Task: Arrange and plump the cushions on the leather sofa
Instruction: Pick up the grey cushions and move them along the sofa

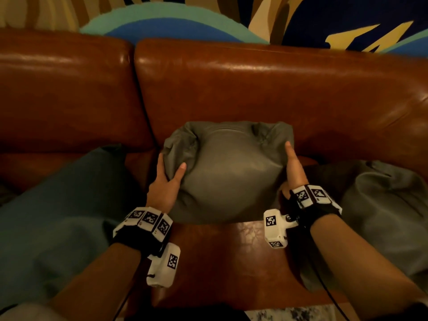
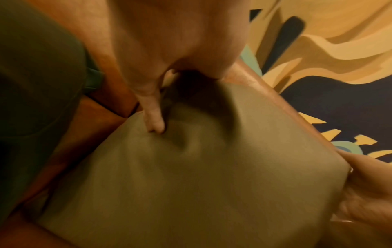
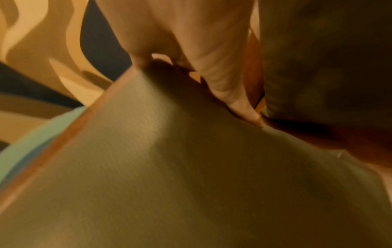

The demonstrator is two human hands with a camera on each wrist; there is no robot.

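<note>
An olive-grey cushion (image 1: pixel 229 179) stands on the seat of the brown leather sofa (image 1: pixel 254 89), leaning on the backrest, its top corners bunched. My left hand (image 1: pixel 171 162) grips its left side, with the thumb (image 2: pixel 155 122) denting the front and the fingers behind the edge. Against the cushion's right side, my right hand (image 1: pixel 293 165) presses flat with straight fingers. In the right wrist view the cushion (image 3: pixel 191 167) fills the picture, and the fingertips are hidden behind its top edge.
A blue-green cushion (image 1: pixel 58 205) lies on the seat to the left, and a grey-green one (image 1: pixel 382 216) to the right. Bare leather seat (image 1: pixel 231 262) shows in front of the held cushion. A painted mural wall (image 1: pixel 208 19) rises behind the sofa.
</note>
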